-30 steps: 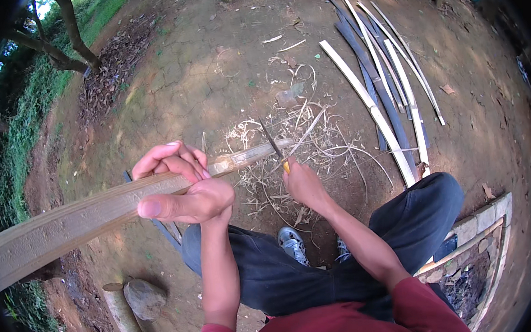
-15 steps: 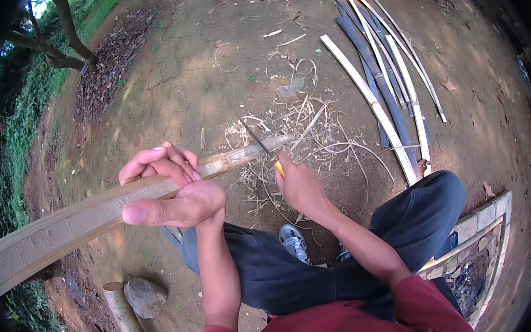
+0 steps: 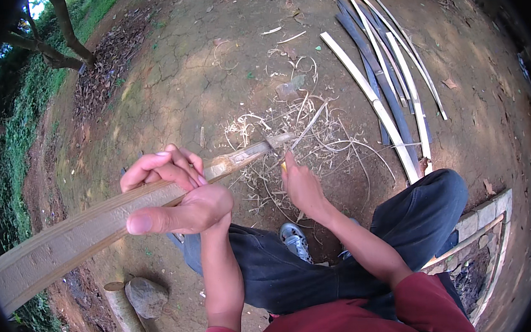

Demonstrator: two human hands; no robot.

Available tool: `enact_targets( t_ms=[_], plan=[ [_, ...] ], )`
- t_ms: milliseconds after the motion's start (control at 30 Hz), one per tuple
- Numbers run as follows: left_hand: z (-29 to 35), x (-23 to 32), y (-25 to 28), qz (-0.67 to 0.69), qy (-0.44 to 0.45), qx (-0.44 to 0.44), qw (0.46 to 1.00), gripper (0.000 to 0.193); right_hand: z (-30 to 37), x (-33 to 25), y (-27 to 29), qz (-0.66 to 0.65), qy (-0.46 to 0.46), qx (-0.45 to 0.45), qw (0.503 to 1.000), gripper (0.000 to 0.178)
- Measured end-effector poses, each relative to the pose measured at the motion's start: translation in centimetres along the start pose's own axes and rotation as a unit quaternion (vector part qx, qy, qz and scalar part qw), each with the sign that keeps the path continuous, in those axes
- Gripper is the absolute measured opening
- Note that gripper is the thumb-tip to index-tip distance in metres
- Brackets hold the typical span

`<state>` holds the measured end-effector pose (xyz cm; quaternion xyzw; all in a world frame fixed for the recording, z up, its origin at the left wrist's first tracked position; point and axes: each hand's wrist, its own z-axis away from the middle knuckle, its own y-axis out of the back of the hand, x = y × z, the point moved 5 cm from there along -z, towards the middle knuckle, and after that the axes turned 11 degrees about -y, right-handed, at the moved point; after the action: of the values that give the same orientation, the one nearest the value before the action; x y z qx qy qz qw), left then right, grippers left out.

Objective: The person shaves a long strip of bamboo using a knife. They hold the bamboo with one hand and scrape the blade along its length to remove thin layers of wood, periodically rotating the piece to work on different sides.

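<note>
A long split bamboo slat (image 3: 78, 243) runs from the left rim toward the middle, its narrow end over a heap of shavings. My left hand (image 3: 183, 194) is wrapped round it from below, fingers curled over the far edge and thumb stretched along the near side. In my right hand (image 3: 304, 188) is a knife with a yellowish handle (image 3: 283, 166), mostly covered by my fingers. Its dark blade (image 3: 270, 145) lies across the slat close to the narrow end, seen nearly edge-on. Pale curly shavings (image 3: 345, 144) spread on the ground beneath.
Several pale and dark bamboo strips (image 3: 383, 82) lie on the bare soil at the far right. Beside my left leg are a stone (image 3: 146, 298) and a short log (image 3: 128, 323). A block-edged pit (image 3: 481, 255) is at my right. Trees (image 3: 68, 32) rise at the far left.
My right hand has moved slightly right and nearer me, and the blade has swung from pointing far-left to lying across the slat's end. My left hand has shifted slightly right with the slat.
</note>
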<state>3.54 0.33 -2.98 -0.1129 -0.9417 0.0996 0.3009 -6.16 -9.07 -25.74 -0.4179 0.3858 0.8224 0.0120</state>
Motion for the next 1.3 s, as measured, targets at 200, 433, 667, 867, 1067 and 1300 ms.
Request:
enact_targets(
  t_ms=[200, 433, 667, 867, 1067, 1300],
  plan=[
    [-0.4, -0.1, -0.3, -0.032, -0.001, 0.008, 0.999, 0.072, -0.3, 1.3, -0.5, -0.031, 0.021, -0.007, 0.999, 0.032],
    [-0.3, -0.3, -0.1, -0.008, 0.004, 0.010, 1.000, 0.072, 0.5, -0.4, 0.1, -0.029, 0.046, -0.001, 0.999, 0.024],
    [-0.5, -0.2, 0.0, -0.032, 0.010, 0.010, 0.999, 0.072, 0.0, -0.4, 0.0, -0.014, 0.055, 0.004, 0.998, 0.023],
    [-0.3, -0.1, -0.2, -0.017, 0.003, 0.006, 1.000, 0.072, -1.1, 1.4, -1.3, -0.024, 0.077, 0.030, 0.996, 0.023],
    [-0.2, 0.1, 0.2, -0.034, 0.022, 0.012, 0.999, 0.072, -0.8, -0.3, 0.1, -0.046, 0.080, 0.003, 0.996, 0.023],
    [0.3, 0.4, -1.3, 0.002, 0.030, 0.005, 1.000, 0.073, -6.1, 11.2, -5.6, 0.025, -0.111, -0.022, 0.993, 0.020]
  ],
)
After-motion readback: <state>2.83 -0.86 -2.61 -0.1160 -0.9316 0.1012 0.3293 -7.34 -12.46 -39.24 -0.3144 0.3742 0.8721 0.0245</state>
